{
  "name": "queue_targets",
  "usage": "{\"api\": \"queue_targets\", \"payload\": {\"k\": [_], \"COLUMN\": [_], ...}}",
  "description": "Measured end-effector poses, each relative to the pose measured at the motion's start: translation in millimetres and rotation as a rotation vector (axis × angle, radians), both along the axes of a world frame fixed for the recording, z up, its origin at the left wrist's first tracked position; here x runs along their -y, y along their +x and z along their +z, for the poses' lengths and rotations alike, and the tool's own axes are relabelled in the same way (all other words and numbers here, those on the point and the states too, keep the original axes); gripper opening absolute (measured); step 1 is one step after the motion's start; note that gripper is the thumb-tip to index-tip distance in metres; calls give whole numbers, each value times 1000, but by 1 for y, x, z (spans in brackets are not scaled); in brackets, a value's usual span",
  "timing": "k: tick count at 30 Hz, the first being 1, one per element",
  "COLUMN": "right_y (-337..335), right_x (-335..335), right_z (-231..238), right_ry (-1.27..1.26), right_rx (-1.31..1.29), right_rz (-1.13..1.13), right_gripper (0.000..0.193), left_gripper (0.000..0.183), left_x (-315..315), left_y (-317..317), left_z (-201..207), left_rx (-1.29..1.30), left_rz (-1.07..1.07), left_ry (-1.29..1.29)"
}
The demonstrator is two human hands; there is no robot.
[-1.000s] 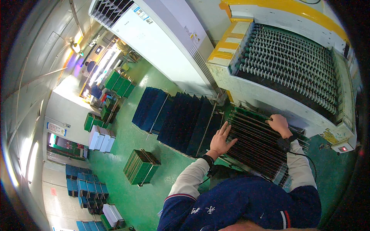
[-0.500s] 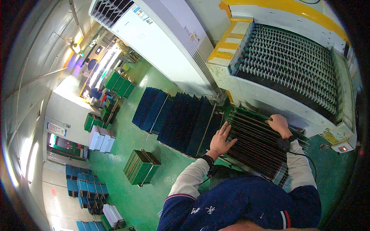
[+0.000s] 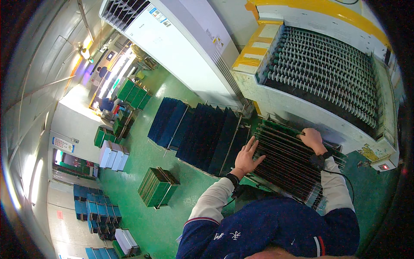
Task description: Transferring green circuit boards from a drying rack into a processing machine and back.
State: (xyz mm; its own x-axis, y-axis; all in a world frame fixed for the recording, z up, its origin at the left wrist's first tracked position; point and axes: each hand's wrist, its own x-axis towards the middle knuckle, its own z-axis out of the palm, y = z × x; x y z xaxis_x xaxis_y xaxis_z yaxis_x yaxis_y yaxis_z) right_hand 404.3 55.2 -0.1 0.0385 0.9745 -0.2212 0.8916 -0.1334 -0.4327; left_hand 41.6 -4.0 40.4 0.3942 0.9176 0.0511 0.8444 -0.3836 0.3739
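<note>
Head view: over green floor (image 3: pixel 140 151), left hand (image 3: pixel 246 159) splays at a rack (image 3: pixel 286 162), right hand (image 3: pixel 312 140) curls, grip unclear.

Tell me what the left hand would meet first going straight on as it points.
Probably the far-left corner of the row of panels, with the white machine casing beyond; depth is unclear.
</note>
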Motion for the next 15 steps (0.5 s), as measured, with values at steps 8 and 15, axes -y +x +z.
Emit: {"api": "queue_targets", "payload": {"k": [8, 15], "right_y": [-1, -1], "right_x": [1, 2], "right_z": [2, 1], "right_ry": [2, 16], "right_rx": [2, -5], "right_rz": [-3, -4], "right_gripper": [46, 45], "left_gripper": [83, 83], "left_x": [0, 0], "left_y": [-1, -1], "left_z": [-2, -3], "left_rx": [-2, 1], "left_rz": [-1, 3], "left_ry": [10, 4]}}
